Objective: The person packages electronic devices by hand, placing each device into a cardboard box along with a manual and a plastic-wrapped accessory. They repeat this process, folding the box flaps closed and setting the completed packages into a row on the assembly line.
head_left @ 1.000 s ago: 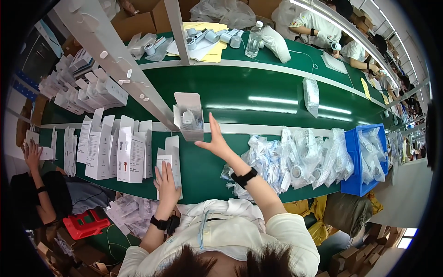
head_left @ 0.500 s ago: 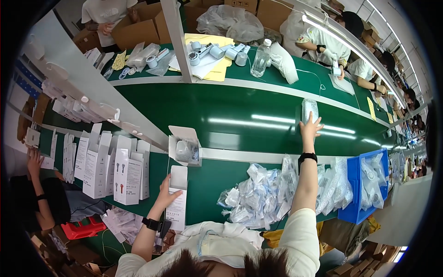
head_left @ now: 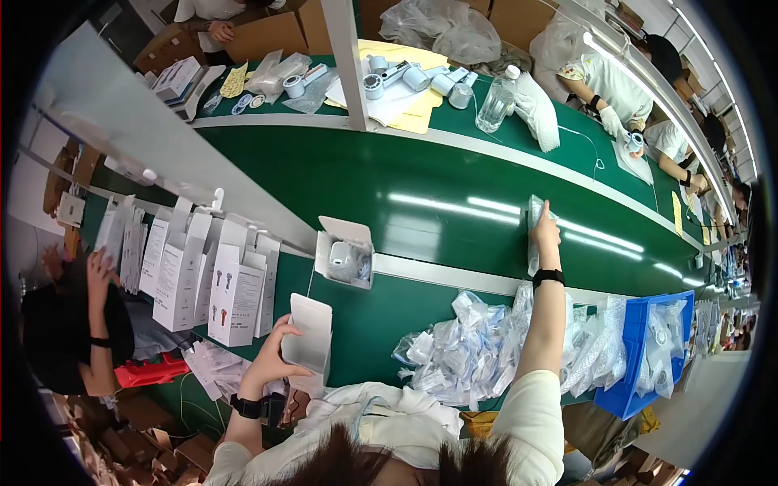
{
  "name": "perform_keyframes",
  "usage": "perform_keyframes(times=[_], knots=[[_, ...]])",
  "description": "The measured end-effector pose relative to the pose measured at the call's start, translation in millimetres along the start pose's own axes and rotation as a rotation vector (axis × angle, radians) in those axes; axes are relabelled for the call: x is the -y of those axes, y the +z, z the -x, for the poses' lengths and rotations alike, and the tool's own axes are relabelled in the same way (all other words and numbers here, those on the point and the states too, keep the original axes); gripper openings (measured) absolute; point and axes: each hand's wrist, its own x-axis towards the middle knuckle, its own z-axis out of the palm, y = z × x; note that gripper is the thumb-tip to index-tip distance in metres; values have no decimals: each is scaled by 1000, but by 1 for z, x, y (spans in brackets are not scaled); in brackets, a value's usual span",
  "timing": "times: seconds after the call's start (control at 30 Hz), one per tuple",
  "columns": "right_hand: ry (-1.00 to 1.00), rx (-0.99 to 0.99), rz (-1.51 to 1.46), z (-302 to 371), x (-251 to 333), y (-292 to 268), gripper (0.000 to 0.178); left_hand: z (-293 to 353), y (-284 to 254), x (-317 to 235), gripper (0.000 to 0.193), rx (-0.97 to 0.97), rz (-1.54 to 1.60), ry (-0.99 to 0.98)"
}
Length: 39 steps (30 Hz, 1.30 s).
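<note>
My left hand (head_left: 274,360) is closed around the side of a white carton (head_left: 308,344), which is tilted with its flap up. My right hand (head_left: 546,233) reaches far out over the green conveyor belt, its fingers closed on a clear bubble-wrap packet (head_left: 534,217). What lies inside that packet is hard to make out. Just beyond the left hand's carton, another open white carton (head_left: 363,270) holds a plastic-wrapped pale item (head_left: 344,257). A heap of small clear bags with white and bluish contents (head_left: 462,348) covers the table between my arms.
Several standing white cartons (head_left: 235,296) line the table at left, beside a co-worker's hand (head_left: 99,275). At right stands a blue bin (head_left: 620,389) with bubble-wrap packets. A grey post (head_left: 355,73) rises beyond the belt, near a clear bottle (head_left: 497,101) and pale-blue devices (head_left: 417,78).
My right hand has gone from spread fingers to a grip on the bubble-wrap packet. My left hand has tilted its carton so the opening shows. The whole view has shifted slightly.
</note>
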Motion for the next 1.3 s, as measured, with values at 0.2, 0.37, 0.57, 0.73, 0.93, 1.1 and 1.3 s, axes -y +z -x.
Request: perform_keyframes(times=[0.2,0.37,0.57,0.73,0.93,1.1,1.3], knots=[[-390,-20,-772,95,30,-35,73,-24,46,-46,68,-133,-146,314],[-149,362,-1978,228,43,-77,53,-59,97,-61,62,-217,-274,521],[-170,281,-2333,337,66,-57,42,-75,138,-48,63,-335,-195,569],[-136,-308,-2124,370,119,-16,50,-75,152,-40,68,-439,-27,605],[-852,-764,-627,389,124,-19,44,-67,155,-25,71,-508,-4,639],[-1180,-408,-503,377,88,-19,30,-44,121,4,72,-405,-2,642],[-478,-426,-61,216,1,20,43,-23,90,7,79,-324,-194,563]])
